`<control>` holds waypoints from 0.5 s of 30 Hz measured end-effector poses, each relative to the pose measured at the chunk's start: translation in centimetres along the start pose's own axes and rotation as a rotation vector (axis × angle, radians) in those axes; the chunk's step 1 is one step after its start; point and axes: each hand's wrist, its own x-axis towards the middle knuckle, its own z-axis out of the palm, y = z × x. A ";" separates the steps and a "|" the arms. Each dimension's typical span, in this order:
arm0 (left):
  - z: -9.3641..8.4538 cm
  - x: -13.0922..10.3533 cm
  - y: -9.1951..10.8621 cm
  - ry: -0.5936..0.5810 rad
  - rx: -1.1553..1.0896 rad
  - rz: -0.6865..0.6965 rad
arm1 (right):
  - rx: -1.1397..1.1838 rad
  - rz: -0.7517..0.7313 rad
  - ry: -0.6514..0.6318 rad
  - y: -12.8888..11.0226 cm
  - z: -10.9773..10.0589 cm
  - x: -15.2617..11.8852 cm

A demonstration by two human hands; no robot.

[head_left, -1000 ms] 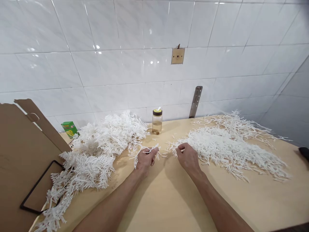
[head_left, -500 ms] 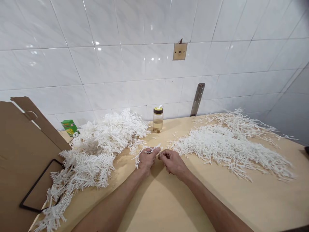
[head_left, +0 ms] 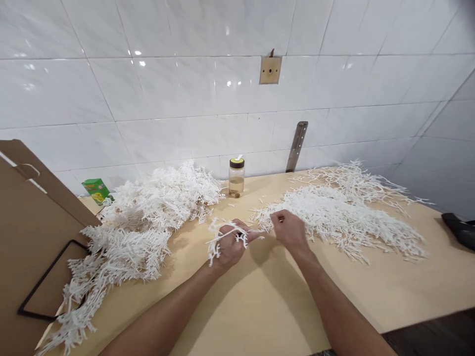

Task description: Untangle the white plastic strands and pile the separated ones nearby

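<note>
My left hand (head_left: 232,247) is closed on a white branched strand (head_left: 214,247), which spreads over the back of the hand and pokes out past the fingertips. To its right, my right hand (head_left: 289,228) is closed beside the near left end of the right white pile (head_left: 334,217). Whatever its pinched fingers hold, if anything, is too small to make out. The two hands are apart. A larger heap of white branched pieces (head_left: 148,212) lies to the left of my left hand.
A jar of liquid with a dark-rimmed lid (head_left: 236,183) stands behind the hands. A green box (head_left: 97,191), a cardboard box (head_left: 40,247) and a black wire frame (head_left: 35,287) are at the left. A metal strip (head_left: 297,147) leans on the wall; a black object (head_left: 460,231) is far right.
My right hand has moved right and up, away from my left hand. The strand on my left hand has turned and shows more of its branches. The camera view has shifted a little.
</note>
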 end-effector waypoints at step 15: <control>-0.8 -0.5 -3.7 -0.261 0.278 0.274 | 0.217 -0.627 -0.363 -3.1 -2.7 -8.6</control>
